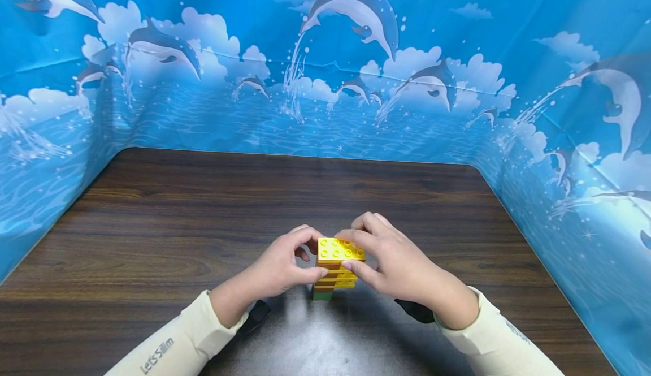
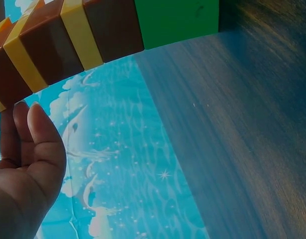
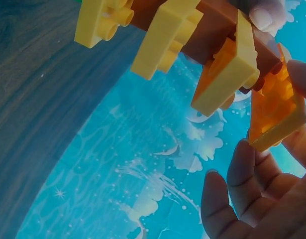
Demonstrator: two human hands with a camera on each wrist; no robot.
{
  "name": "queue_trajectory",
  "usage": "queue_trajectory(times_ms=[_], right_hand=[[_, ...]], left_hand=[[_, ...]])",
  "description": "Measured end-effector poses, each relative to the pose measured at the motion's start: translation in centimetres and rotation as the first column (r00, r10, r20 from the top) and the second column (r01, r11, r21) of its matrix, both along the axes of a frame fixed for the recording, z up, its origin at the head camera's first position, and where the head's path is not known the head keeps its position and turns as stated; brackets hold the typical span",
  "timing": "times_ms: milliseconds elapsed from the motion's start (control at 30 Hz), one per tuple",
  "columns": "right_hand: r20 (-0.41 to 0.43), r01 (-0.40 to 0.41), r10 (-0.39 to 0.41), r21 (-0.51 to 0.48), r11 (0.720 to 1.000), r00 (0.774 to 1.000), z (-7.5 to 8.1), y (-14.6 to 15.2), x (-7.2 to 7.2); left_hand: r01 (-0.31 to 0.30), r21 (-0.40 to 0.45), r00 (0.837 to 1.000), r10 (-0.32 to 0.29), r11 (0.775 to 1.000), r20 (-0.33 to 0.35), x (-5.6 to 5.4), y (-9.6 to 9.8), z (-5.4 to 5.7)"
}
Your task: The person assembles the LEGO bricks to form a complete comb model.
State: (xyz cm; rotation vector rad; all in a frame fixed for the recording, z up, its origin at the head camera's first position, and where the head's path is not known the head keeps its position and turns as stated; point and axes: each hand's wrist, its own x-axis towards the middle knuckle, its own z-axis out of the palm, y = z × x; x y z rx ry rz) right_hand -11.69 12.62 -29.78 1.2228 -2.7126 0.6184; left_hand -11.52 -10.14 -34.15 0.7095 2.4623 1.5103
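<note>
A tower of toy building blocks stands upright between the hands, its green block (image 1: 322,295) at the bottom and brown blocks (image 2: 113,30) alternating with thin yellow plates (image 3: 167,37) above. The plates jut out toward the right. My left hand (image 1: 277,263) grips the tower's upper left side, thumb on the near face and index finger at the far side. With thumb and index finger, my right hand (image 1: 394,257) pinches the topmost yellow plate (image 1: 339,249). In the right wrist view this plate sits slightly tilted on the top brown block, some brown studs showing beneath it.
The dark wood-grain table (image 1: 203,212) lies under the tower. Around its far and side edges hangs a blue curtain (image 1: 315,127) printed with dolphins. Pale sleeves (image 1: 188,336) cover both forearms, with dark straps near the wrists.
</note>
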Motion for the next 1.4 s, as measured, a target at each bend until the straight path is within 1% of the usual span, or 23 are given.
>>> queue_trajectory(times_ms=[300, 500, 567, 733, 800, 900, 1000, 1100, 1167, 1267, 1400], right_hand=[[-0.036, 0.005, -0.003, 0.031, 1.0, 0.999, 0.1, -0.1, 0.1], [-0.028, 0.0, 0.001, 0.031, 1.0, 1.0, 0.1, 0.1, 0.1], [-0.023, -0.003, 0.004, 0.025, 1.0, 1.0, 0.1, 0.1, 0.1], [-0.016, -0.007, 0.007, 0.004, 1.0, 1.0, 0.0, 0.2, 0.1], [-0.005, -0.004, 0.004, -0.009, 1.0, 1.0, 0.0, 0.2, 0.1], [0.037, -0.001, 0.003, -0.049, 0.999, 0.999, -0.2, 0.3, 0.0], [0.115, 0.0, 0.014, -0.119, 0.993, 0.993, -0.6, 0.4, -0.1], [0.209, -0.003, 0.044, -0.195, 0.981, 0.977, -1.0, 0.5, -0.3], [0.252, -0.006, 0.067, -0.234, 0.972, 0.965, -1.2, 0.6, -0.4], [0.281, -0.01, 0.086, -0.26, 0.965, 0.956, -1.3, 0.6, -0.5], [0.275, -0.016, 0.088, -0.252, 0.967, 0.957, -1.3, 0.7, -0.5]], left_hand=[[0.003, -0.015, 1.0, -0.003, 1.0, 0.016, 0.1, 0.0, 0.3], [-0.004, -0.026, 1.0, 0.005, 1.0, 0.027, 0.3, 0.1, 0.5], [-0.014, -0.003, 1.0, 0.014, 1.0, 0.024, 0.4, 0.2, 0.6], [-0.067, 0.082, 0.998, 0.068, 0.994, -0.009, 0.7, 0.4, 0.9], [-0.081, 0.094, 0.996, 0.084, 0.992, -0.021, 0.8, 0.4, 1.0], [-0.084, 0.096, 0.996, 0.087, 0.992, -0.033, 0.9, 0.5, 1.0], [-0.081, 0.104, 0.996, 0.085, 0.991, -0.038, 0.9, 0.5, 1.0], [-0.077, 0.114, 0.996, 0.082, 0.99, -0.042, 0.9, 0.5, 0.9], [-0.076, 0.117, 0.996, 0.082, 0.99, -0.046, 0.8, 0.5, 0.9], [-0.077, 0.118, 0.995, 0.083, 0.99, -0.049, 0.9, 0.5, 0.8], [-0.087, 0.122, 0.994, 0.094, 0.989, -0.054, 0.9, 0.6, 0.7]])
